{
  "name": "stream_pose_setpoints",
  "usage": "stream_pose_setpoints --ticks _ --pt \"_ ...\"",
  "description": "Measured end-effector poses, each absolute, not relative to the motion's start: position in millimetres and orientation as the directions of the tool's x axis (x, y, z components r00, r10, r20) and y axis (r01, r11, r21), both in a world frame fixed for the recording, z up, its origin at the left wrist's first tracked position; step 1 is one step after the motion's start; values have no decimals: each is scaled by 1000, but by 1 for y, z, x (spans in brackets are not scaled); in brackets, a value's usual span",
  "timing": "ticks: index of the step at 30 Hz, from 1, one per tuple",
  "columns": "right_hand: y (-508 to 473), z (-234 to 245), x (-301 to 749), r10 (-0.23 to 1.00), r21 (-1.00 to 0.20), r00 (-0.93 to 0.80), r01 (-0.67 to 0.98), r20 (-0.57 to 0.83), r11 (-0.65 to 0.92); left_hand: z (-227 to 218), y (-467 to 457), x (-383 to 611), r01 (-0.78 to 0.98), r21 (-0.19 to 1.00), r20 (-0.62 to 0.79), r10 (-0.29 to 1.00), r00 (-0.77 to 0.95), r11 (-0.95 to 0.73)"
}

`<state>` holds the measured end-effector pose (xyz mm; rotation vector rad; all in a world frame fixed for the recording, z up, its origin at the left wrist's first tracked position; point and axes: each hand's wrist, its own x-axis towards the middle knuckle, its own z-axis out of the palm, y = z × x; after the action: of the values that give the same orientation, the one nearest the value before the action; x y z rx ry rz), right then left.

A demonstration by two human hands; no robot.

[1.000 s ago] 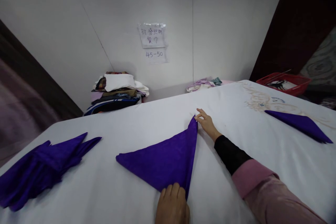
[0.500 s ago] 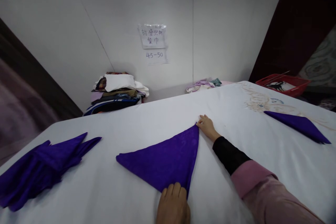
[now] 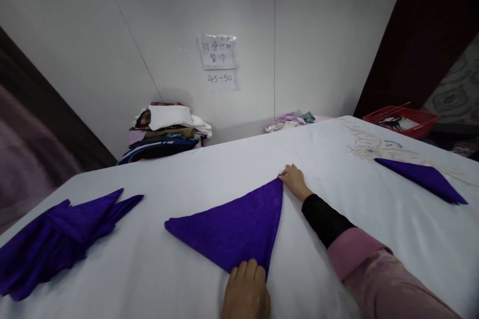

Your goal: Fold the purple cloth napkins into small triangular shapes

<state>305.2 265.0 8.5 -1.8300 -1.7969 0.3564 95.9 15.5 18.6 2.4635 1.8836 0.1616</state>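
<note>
Pinched at the fingertips, the right hand [image 3: 295, 180] has hold of the far right corner of a purple, patterned, roughly triangular folded cloth [image 3: 232, 224]. At its near point, the left hand [image 3: 247, 291] lies palm down, fingers curled over the fabric; whether it grips or merely presses, I cannot tell. The cloth lies flat between the hands on the bench [image 3: 157, 279], its third corner pointing left. I judge the step in hand to be squaring a fold and drawing its right edge straight; a next move would call for the near point held firm and the layers kept aligned, since thin fabric could slip.

White cloth, softly wrinkled, covers the bench, with beige embroidery [image 3: 370, 148] toward the far right. A loose purple fabric heap [image 3: 67, 237] sits at left; a narrow, folded purple cloth [image 3: 422, 178] lies at right. Beyond the far edge are a stack of mixed garments [image 3: 168, 132], a small lilac-and-white fabric pile [image 3: 288, 121] and a red plastic basket [image 3: 421, 130]. On the pale grey wall [image 3: 318, 35] hangs a white handwritten paper sign [image 3: 219, 55].
</note>
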Motion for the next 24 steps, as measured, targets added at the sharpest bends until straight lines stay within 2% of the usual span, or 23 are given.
stream_pose_setpoints --ticks 8,15,24 --pt "262 11 303 980 -539 76 842 184 36 22 15 97 958 147 88 968 236 -247" --pt "246 13 329 969 -537 167 842 183 -44 33 18 89 953 154 90 964 249 -261" --pt "211 8 356 973 -509 150 860 174 -42 45 23 71 971 100 9 977 215 -215"
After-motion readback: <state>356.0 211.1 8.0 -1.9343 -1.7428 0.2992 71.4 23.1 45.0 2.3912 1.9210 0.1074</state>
